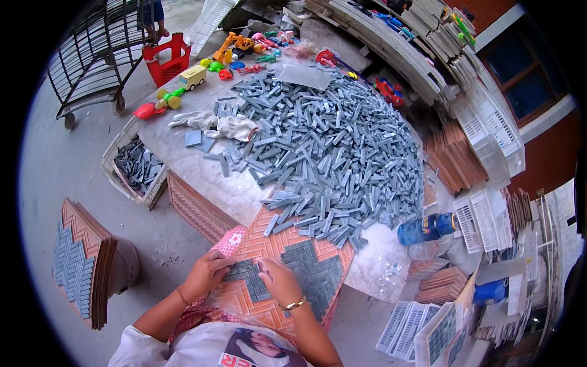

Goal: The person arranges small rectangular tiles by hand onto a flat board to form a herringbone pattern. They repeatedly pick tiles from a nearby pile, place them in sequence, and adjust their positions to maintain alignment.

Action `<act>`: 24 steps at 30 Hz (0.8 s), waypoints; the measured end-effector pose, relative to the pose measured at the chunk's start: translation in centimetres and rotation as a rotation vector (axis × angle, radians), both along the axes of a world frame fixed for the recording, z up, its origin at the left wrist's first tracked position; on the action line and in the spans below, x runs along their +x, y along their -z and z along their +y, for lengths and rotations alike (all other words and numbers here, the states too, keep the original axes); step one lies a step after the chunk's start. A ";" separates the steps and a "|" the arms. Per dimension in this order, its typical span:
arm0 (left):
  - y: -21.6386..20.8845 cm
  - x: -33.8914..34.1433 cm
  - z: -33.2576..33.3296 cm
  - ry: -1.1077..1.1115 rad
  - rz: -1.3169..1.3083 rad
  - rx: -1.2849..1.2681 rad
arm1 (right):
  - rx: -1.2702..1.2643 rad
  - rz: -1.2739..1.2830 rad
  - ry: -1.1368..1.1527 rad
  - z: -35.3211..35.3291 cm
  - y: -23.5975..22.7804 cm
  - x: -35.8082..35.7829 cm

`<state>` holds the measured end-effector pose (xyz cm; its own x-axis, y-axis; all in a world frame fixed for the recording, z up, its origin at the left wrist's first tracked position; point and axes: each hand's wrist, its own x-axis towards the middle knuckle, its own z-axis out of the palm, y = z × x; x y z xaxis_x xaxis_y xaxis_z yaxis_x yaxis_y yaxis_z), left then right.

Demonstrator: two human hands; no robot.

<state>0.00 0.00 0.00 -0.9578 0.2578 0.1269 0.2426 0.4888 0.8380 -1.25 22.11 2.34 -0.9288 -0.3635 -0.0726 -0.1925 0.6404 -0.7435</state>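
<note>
Both curled, the left hand (210, 270) and right hand (278, 282) are over an orange herringbone-grooved tray (247, 246) partly filled with slim grey rectangular tiles (313, 270); whether they grip one, I cannot tell. A white plastic basket (154, 191) contains dark-grey strips (137, 162).

- Two hands, clock bearings taken from the view's middle: one left hand (213, 271) between seven and eight o'clock, one right hand (278, 282) at six.
- One orange herringbone tray (257, 241) under them.
- One heap of grey strips (336, 147), one o'clock, too many overlapping to count.
- Two white gloves (235, 128), ten to eleven.
- At least two square tiles (193, 138), ten.
- One blue bottle (425, 229), between three and four.
- One blue container (490, 292), four.
- One white basket (156, 188), nine.
- One red stool (168, 58) and one toy bus (192, 77), ten to eleven.
- One toy excavator (238, 46), eleven.
</note>
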 end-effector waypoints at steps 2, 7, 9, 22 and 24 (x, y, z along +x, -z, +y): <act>0.0 0.0 0.3 -0.012 -0.028 0.000 | -0.142 -0.025 0.123 0.0 -0.9 0.9; 1.5 -0.6 0.8 0.007 0.007 -0.030 | -0.108 0.013 0.126 1.3 -0.3 0.9; 1.3 -1.0 0.8 0.030 -0.019 -0.025 | -0.088 0.073 0.149 1.4 -0.2 0.3; -1.1 -6.9 5.0 -0.129 0.011 -0.047 | 0.395 -0.012 0.393 -3.6 0.7 -8.5; -0.6 -7.9 6.0 -0.129 0.034 -0.066 | 0.313 0.065 0.415 -2.0 1.8 -7.5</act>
<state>-7.86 6.03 0.56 -0.9791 0.1413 0.1465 0.2015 0.5713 0.7956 -8.80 20.12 0.55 -0.9962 0.0659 -0.0564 0.0853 0.8621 -0.4996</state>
